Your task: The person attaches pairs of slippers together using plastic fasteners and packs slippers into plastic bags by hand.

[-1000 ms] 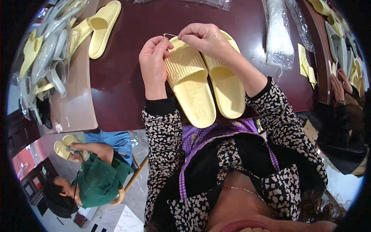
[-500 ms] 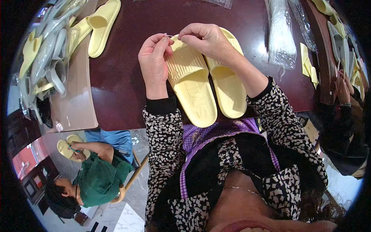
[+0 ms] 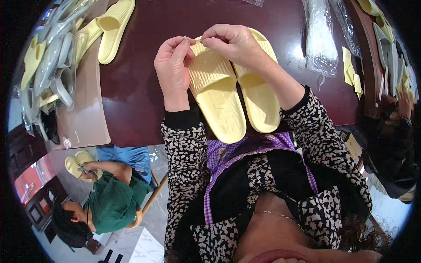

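Note:
A pair of pale yellow slide slippers lies side by side at the table's near edge: the left slipper [image 3: 226, 111] and the right slipper [image 3: 262, 111]. Both have ribbed straps, and their toes point away from me. Over the left slipper's toe, my left hand [image 3: 174, 65] pinches a thin whitish strand [image 3: 195, 38] between thumb and finger. Close by on the right, my right hand [image 3: 237, 46] is also closed, its fingertips pinching at the strand's other side. That forearm crosses above the right slipper and partly hides it.
Far right on the dark red table [image 3: 140, 96] lie a plastic bag of white strands [image 3: 320, 39] and yellow paper slips [image 3: 349, 70]. More yellow slippers [image 3: 115, 30] and bagged pairs [image 3: 61, 57] pile up at left. A seated co-worker [image 3: 116, 197] holds slippers; another person [image 3: 392, 144] works at right.
My hands stay pinched over the left slipper's toe, shifted only slightly. The strand between them shows less. At far right, the other person's hands have moved.

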### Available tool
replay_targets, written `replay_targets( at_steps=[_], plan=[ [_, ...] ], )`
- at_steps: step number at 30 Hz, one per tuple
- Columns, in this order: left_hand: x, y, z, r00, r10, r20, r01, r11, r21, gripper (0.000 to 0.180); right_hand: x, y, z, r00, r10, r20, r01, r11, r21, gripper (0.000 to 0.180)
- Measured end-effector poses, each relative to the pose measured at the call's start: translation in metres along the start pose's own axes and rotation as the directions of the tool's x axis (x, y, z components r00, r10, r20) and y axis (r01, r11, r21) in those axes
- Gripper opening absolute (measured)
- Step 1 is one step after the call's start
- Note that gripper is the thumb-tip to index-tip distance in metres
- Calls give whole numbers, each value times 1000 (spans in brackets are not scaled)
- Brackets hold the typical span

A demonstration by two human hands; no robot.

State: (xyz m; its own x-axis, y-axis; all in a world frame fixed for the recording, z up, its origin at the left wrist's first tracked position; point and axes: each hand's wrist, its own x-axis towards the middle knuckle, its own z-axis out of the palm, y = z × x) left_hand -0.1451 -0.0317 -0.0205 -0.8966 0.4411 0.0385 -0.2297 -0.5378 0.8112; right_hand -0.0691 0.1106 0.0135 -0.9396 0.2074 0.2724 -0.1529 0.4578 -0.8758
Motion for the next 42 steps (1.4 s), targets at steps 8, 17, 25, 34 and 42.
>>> replay_targets(
  at_steps=[8, 17, 25, 34, 42],
  plan=[
    [-3, -2, 3, 993, 114, -30, -111, 990, 84, 6, 0, -1, 2, 999, -42, -21, 41, 997, -63, 13],
    [-7, -9, 8, 933, 355, -52, -299, 848, 438, 5, 1, -1, 4, 998, -54, -20, 51, 991, -122, 12],
    [-6, -14, 10, 863, 505, 2, -401, 682, 611, 6, 1, 2, 3, 995, -90, -35, 83, 985, -152, 12],
    [-7, -13, 9, 856, 516, -28, -385, 673, 632, 6, 1, 3, 5, 994, -107, -22, 102, 982, -158, 11],
    [-8, -11, 9, 852, 523, -22, -382, 649, 658, 6, 1, 1, 5, 994, -105, -10, 101, 980, -171, 11]
  ],
)
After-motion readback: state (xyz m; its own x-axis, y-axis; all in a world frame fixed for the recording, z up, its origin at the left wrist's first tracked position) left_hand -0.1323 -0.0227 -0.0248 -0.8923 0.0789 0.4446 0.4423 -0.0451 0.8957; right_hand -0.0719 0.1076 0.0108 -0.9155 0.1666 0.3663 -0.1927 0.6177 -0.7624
